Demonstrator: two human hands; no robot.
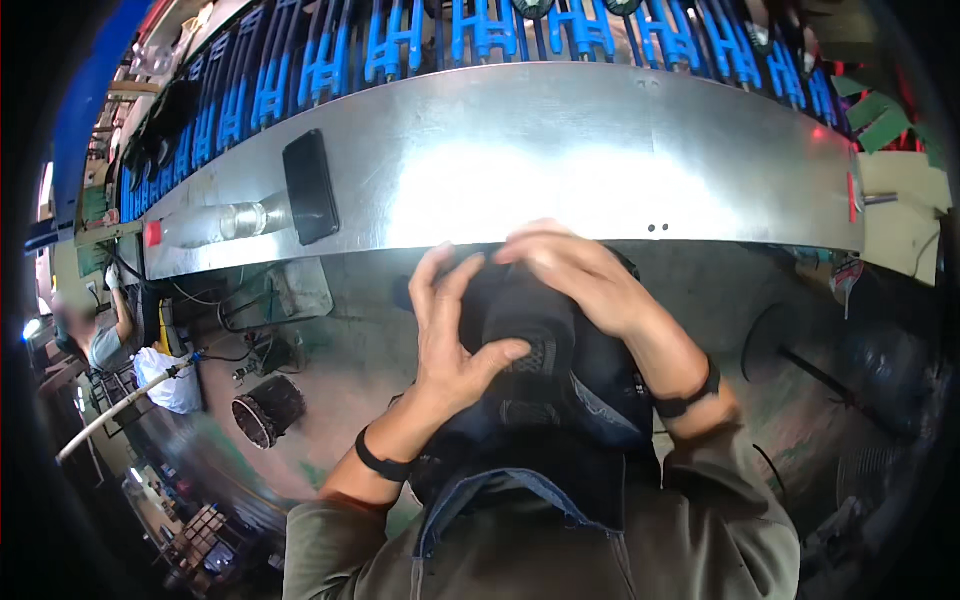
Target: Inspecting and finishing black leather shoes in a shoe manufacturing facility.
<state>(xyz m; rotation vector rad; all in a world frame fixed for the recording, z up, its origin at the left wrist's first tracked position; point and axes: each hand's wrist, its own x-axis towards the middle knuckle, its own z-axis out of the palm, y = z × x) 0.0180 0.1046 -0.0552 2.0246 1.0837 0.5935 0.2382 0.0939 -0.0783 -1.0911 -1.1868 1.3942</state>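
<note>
Just short of the metal bench's [370,140] near edge, a dark, mesh-patched item [530,355] sits at the person's lap, between the two hands. The left hand [445,345] is spread wide there, thumb well apart from the fingers — whether it touches the item cannot be told. The right hand [580,275], at the bench's near edge, is blurred; its fingers' grip cannot be told. On the bench's left part are a black phone [312,187] and a red-capped clear bottle [210,225]; blue forks [490,35] line its far side.
</note>
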